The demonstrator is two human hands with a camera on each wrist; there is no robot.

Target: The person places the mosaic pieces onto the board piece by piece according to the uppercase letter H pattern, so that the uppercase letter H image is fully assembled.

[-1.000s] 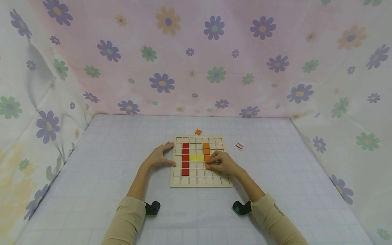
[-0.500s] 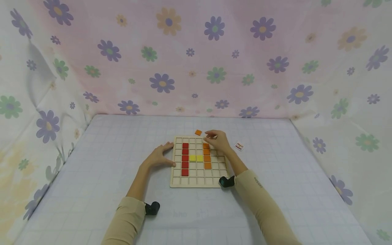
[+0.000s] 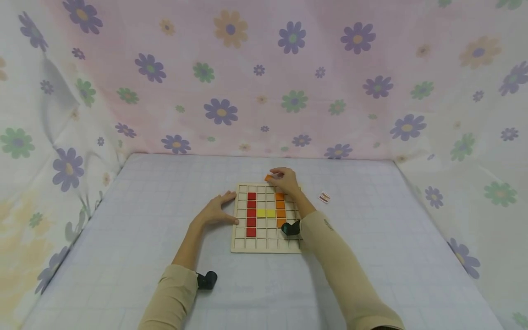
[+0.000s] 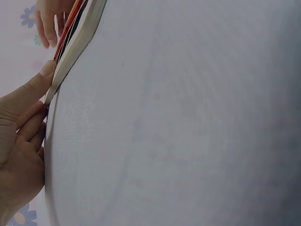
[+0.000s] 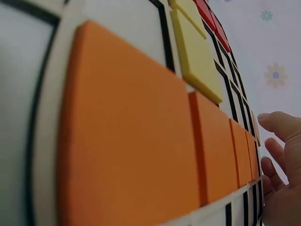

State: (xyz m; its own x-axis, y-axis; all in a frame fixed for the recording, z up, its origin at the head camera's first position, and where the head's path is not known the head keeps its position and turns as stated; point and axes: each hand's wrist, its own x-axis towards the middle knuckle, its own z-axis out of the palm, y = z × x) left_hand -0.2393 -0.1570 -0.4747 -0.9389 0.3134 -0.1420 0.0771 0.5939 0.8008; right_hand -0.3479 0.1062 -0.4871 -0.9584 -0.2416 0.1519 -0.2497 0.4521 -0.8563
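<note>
A square wooden grid board [image 3: 264, 247] lies on the table. Several red tiles [image 3: 251, 213] form one column on it, joined by two yellow tiles [image 3: 266, 213] to a column of orange tiles [image 3: 280, 205]. Along the left rim, my left hand [image 3: 214, 211] has its thumb on the frame and its fingers spread against the side. Beyond the far edge, my right hand [image 3: 284, 179] pinches a loose orange tile [image 3: 268, 177] between thumb and forefinger. In the right wrist view, only a thin orange edge of that tile shows beside the thumb [image 5: 270, 120].
A small printed card [image 3: 324, 197] lies right of the board. The white-covered table [image 3: 165, 183] meets a flowered cloth backdrop [image 3: 255, 91] at the back and sides. The right forearm [image 3: 330, 252] passes over the board's right part.
My right hand has left the lowest orange tile in the column and travelled away and leftwards, past the far edge, onto the loose orange tile. The left hand stays on the rim.
</note>
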